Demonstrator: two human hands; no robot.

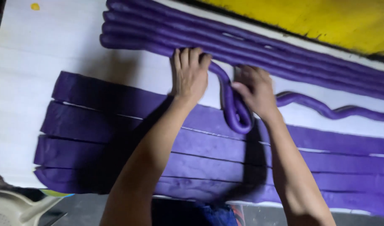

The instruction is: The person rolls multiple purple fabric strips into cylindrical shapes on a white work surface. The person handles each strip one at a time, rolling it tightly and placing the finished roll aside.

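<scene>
on the white table [54,50], purple dough is laid out in two forms: rolled ropes [284,54] stacked side by side along the far edge, flat cut strips [116,125] lying parallel nearer the body. one loose rope [236,113] is bent into a u-shaped loop at centre, between both hands, resting partly on the top flat strip; its tail [334,111] is seen wavy, trailing off to the right on bare table.

left hand [191,75] is placed palm down, fingers together and extended, tips pressed on the loose rope where it meets the stacked ropes. not clamped, just pressing flat.

right hand [255,90] is set just beside the loop on its right side, fingers curled down against the rope, thumb touching the loop's side. whether the rope is fully gripped cannot be told; fingertips are hidden behind the hand.

yellow surface [326,21] is seen beyond the table's far edge. small yellow spot [35,6] sits at the top left corner. pale plastic object [12,207] is visible at bottom left, below the table.
</scene>
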